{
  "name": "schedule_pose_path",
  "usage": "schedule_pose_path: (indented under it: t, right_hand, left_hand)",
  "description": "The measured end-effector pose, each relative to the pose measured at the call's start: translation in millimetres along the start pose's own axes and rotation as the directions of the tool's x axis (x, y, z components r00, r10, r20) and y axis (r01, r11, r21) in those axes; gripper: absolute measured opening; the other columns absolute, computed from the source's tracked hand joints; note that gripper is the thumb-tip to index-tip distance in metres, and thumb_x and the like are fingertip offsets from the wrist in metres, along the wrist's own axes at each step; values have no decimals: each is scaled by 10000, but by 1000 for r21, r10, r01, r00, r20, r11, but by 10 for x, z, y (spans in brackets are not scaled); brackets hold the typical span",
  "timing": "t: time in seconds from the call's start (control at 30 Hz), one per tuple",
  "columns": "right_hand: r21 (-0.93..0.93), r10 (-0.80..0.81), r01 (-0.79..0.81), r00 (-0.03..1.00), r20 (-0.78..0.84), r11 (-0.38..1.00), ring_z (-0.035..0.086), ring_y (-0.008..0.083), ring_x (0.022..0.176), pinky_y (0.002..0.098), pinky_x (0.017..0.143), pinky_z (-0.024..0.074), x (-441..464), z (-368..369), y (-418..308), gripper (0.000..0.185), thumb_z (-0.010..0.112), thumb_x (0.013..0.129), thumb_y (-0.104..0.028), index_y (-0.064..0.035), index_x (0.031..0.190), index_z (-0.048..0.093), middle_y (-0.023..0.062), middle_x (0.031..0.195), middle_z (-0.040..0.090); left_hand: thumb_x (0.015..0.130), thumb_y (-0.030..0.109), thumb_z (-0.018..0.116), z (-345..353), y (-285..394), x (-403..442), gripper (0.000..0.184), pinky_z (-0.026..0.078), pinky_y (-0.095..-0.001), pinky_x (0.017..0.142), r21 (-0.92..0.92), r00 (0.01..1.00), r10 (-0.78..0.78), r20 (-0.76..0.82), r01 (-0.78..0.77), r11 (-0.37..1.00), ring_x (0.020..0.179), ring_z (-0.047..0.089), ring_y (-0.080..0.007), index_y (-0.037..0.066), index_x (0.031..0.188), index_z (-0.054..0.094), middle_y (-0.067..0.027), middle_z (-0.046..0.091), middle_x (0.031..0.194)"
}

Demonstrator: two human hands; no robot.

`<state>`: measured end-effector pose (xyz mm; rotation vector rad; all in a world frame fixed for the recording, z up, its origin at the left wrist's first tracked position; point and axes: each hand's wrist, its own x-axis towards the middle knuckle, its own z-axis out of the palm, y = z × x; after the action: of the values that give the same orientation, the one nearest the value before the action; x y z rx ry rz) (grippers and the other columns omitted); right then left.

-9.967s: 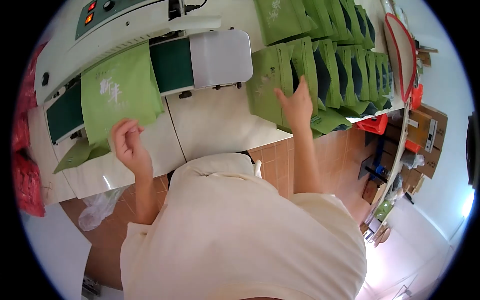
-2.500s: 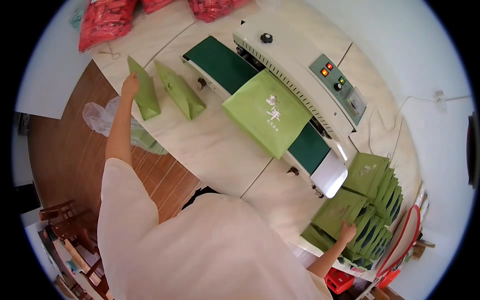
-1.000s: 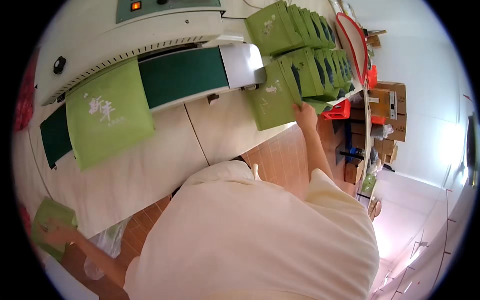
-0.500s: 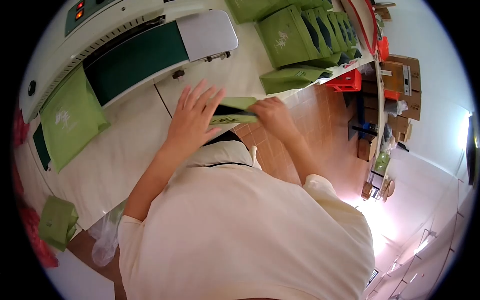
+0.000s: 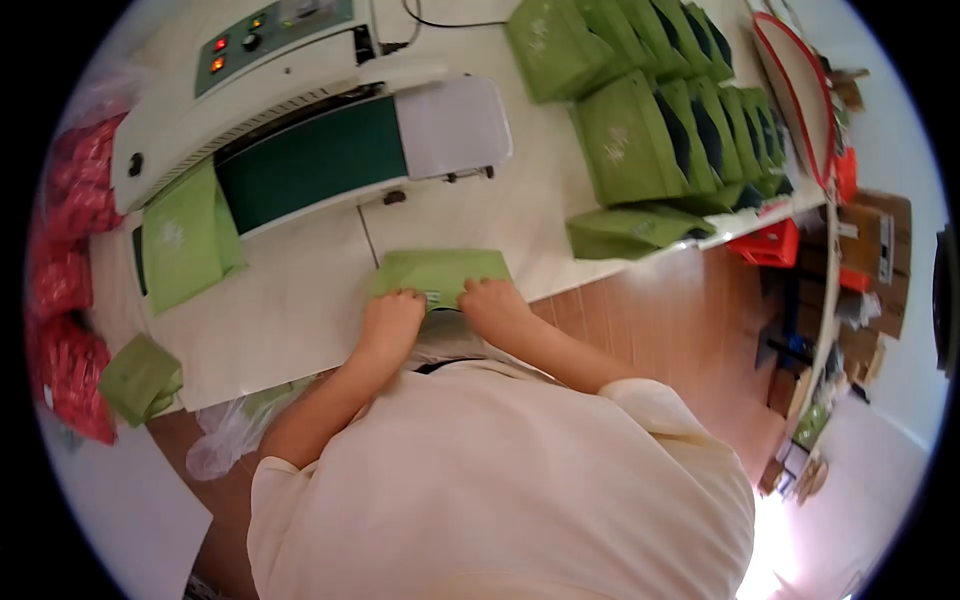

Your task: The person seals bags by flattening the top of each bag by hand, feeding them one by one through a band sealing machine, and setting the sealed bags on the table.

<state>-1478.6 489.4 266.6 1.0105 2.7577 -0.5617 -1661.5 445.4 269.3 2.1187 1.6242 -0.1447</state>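
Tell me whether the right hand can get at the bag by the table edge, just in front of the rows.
Probably yes: only table surface shows between the right hand and that bag, which looks near enough. The hand holds another bag, though, so it would likely need to let go first.

The tabletop (image 5: 280,325) leaves room leftward; a belt machine (image 5: 250,125) blocks front left, green bags (image 5: 630,135) front right.

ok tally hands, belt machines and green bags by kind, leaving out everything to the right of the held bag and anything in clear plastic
Hands: 2 (left hand, right hand)
Belt machine: 1
Green bags: 3 (held bag, bag at the machine, left corner bag)
Total: 6
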Motion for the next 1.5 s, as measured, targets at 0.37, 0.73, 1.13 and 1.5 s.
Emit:
schedule_pose_path:
  t: [0.37, 0.73, 1.13, 1.5]
  right_hand:
    - [-51, -152, 156, 986, 71, 986, 595, 213, 711, 309, 584, 466, -76, -132, 308, 63, 577, 684, -90, -98, 727, 623, 62, 747, 588]
    - [81, 68, -32, 873, -483, 996, 569, 225, 642, 351, 569, 437, 869, -891, 1179, 57, 564, 716, -104, -113, 729, 509, 44, 652, 536]
    - [722, 464, -183, 860, -211, 667, 609, 312, 746, 358, 661, 471, 1573, -871, 2008, 189, 654, 777, -163, -38, 918, 642, 147, 815, 650]
    - [977, 591, -41, 791, 159, -208, 604, 126, 732, 253, 675, 480, 1554, -771, 2204, 328, 720, 780, -179, 34, 998, 598, 64, 846, 650]
  left_hand:
    - [682, 18, 574, 37, 195, 73, 183, 492, -406, 631, -218, 995, 67, -70, -81, 972, 758, 629, -324, 41, 847, 648, -153, 633, 821]
    - [774, 131, 564, -1133, -509, 1021, 133, 480, -389, 585, -135, 952, -168, -256, 137, 981, 703, 617, -301, 110, 878, 644, -111, 636, 768]
    - [825, 175, 665, -941, -903, 1834, 247, 475, -250, 649, -839, 791, -588, -168, 198, 506, 677, 592, -110, -5, 991, 631, -70, 670, 838]
    - [880, 297, 606, -826, -913, 1996, 312, 432, -230, 567, -822, 684, -680, -263, 210, 529, 619, 529, -55, -3, 965, 620, -68, 641, 718]
